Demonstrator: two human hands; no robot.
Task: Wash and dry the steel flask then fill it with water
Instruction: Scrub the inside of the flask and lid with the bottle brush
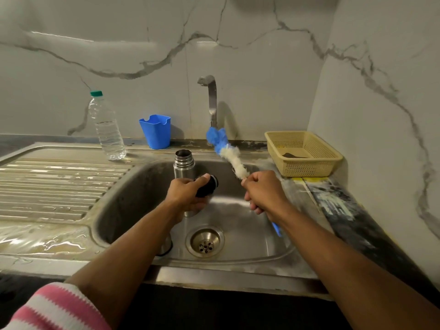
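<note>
Your left hand point(188, 194) has its fingers point(202, 180) wrapped tight around the upright cylindrical steel flask point(183, 164), and the same grip pins a round black cap with a steel rim point(207, 186) against the flask's side; the flask's open mouth points up, above the basin of the stainless steel sink point(238, 210). Your right hand point(263, 191) is closed in a fist around the blue handle of one long bottle brush with white bristles and a blue tuft at its tip point(232, 159), which slants up and away to the left, its tip beside the flask's mouth and not inside it. The tuft sits just in front of the single curved steel tap point(212, 101). Below your hands lies the round steel drain strainer point(205, 240), and a small steel part point(165, 247) shows under your left forearm; what it is cannot be told. On the counter behind stand one clear plastic water bottle with a green cap point(107, 127), one blue plastic cup point(156, 131) and one beige perforated plastic basket point(303, 152). Both forearms reach forward over the sink's front edge, the left with a pink and white striped sleeve point(54, 308).
</note>
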